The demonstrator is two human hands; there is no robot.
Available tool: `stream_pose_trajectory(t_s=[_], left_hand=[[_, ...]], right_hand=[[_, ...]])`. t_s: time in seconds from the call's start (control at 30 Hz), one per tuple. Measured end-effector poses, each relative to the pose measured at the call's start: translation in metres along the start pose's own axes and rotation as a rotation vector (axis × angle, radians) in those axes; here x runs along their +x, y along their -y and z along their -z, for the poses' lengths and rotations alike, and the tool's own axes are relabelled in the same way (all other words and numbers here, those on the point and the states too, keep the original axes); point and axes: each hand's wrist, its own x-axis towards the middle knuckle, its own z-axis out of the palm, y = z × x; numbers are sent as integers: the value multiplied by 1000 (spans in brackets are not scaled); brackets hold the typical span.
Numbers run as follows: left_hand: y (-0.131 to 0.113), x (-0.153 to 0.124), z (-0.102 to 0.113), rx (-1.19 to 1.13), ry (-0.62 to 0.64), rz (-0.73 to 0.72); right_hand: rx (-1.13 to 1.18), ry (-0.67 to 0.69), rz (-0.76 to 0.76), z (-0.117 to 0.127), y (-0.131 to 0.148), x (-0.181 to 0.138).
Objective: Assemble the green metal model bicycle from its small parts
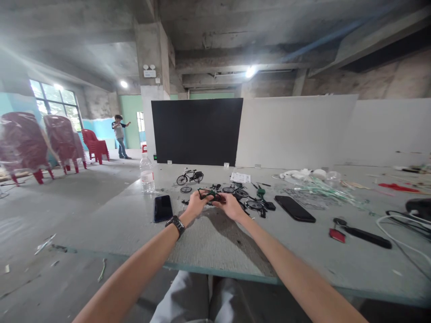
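Note:
Between my two hands, just above the table, is a small dark green model bicycle frame (206, 194). My left hand (195, 204) closes on its left side, thumb and fingers pinched around it. From the right, my right hand (230, 206) pinches the other end, where a dark round part shows in part; the fingertips partly hide it. Behind the hands stands a finished-looking black model bicycle (190, 177). A loose small wheel (186, 189) lies left of the hands. Several more black bicycle parts (256, 205) lie to the right, with a green piece (261, 191) among them.
A phone (163, 208) and a water bottle (147, 174) are on the left. Another phone (295, 208), a black-handled tool (367, 237), plastic scraps (323, 190) and a white cable (400, 233) are on the right. A black panel (197, 132) stands behind. A person (120, 136) stands far left.

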Motion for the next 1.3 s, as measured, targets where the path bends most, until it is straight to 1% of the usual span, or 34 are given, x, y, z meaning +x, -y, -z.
stream_pose_trajectory(t_s=[0.13, 0.37, 0.47, 0.63, 0.8, 0.87, 0.97, 1.17, 1.3], left_hand=[[-2, 0, 0, 8, 3, 0], [0, 3, 0, 12, 10, 15], [1, 5, 1, -17, 25, 8], [2, 7, 3, -86, 45, -21], [5, 5, 0, -112, 9, -41], [5, 4, -1, -118, 11, -47], [5, 4, -1, -126, 31, -58], [6, 5, -1, -116, 27, -67], [5, 4, -1, -106, -3, -60]], right_hand=[[-5, -44, 4, -4, -2, -1], [-153, -74, 18, -3, 0, 0], [-170, -94, 35, -3, 2, 1], [-78, -129, 38, -2, 5, 1], [-52, -81, 41, 5, 7, 1], [-44, -58, 27, 9, 8, 1], [3, -66, 6, 11, 8, 1], [55, -100, 22, 7, 5, 1], [122, -64, -7, 4, 5, 3]])
